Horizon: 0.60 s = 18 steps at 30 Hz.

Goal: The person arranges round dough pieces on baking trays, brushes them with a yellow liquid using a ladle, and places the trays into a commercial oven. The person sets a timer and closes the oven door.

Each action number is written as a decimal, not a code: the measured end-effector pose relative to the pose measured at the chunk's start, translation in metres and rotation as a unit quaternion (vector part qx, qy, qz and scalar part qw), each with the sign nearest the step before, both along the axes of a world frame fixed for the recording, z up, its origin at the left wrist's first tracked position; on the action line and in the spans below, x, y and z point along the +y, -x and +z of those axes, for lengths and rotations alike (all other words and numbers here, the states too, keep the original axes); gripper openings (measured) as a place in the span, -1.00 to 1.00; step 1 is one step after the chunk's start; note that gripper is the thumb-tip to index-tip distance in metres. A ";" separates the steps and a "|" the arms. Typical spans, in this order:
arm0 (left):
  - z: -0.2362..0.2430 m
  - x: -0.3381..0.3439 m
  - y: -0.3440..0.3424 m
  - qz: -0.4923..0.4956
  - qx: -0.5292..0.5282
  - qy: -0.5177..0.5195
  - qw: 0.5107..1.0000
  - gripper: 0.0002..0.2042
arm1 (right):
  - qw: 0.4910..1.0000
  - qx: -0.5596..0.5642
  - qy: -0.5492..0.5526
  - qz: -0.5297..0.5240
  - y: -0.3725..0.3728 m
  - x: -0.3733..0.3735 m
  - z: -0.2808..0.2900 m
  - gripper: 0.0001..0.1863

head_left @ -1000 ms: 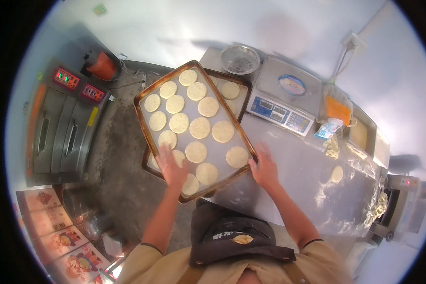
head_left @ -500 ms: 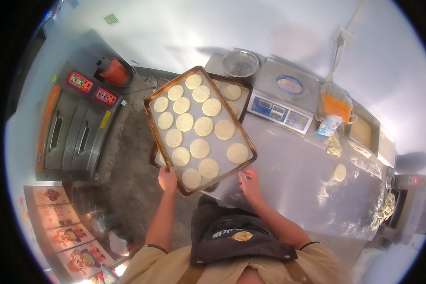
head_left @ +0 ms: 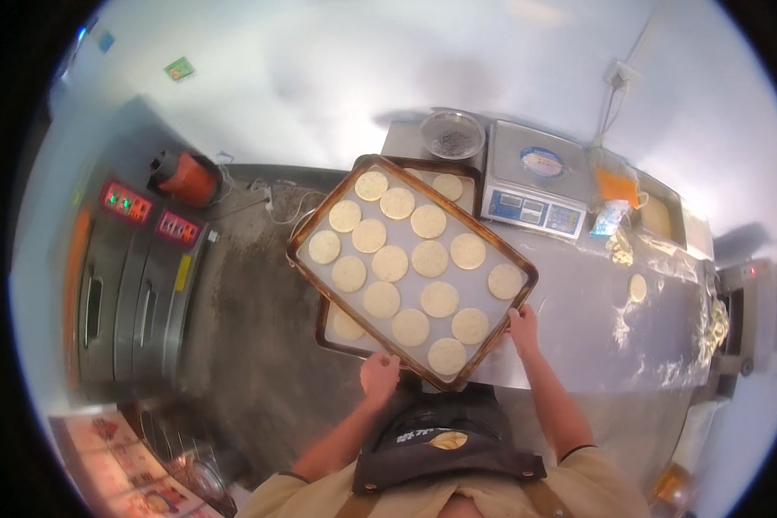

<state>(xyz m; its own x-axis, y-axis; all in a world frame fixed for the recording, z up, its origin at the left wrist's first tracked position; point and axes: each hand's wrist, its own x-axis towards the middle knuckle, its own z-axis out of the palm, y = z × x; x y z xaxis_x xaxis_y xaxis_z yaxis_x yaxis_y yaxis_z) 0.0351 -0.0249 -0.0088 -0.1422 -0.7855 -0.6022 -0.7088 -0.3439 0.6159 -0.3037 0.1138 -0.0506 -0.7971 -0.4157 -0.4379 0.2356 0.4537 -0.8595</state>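
Holding the loaded tray (head_left: 411,285) by its near side, both hands on the rim.

My left hand (head_left: 380,375) is curling at the near-left edge and my right hand (head_left: 524,330) is gripping near the right corner, fingers partly hidden underneath. The tray is sitting askew over another tray (head_left: 322,326), left of the scale (head_left: 527,216) and overhanging the bench (head_left: 578,302); whether the two are touching I cannot tell. Pale dough discs (head_left: 390,264) are lying flat and mostly apart. I am judging this as the handling step, with the shaping looking done for this tray. The next move is calling for an even, level lift or turn, so no disc is sliding.
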 end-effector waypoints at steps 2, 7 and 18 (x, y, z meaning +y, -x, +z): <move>0.003 -0.030 -0.010 -0.058 -0.026 0.154 0.986 -0.76 | 0.999 0.023 -0.013 -0.019 -0.003 -0.002 -0.002 -0.80; 0.003 -0.218 -0.027 -0.054 0.026 0.442 0.895 -0.70 | 0.966 0.223 -0.113 -0.067 -0.052 -0.003 -0.004 -0.62; -0.029 -0.415 -0.009 -0.356 -0.108 0.367 0.852 -0.50 | 0.963 0.131 -0.110 -0.207 -0.126 -0.017 -0.014 -0.62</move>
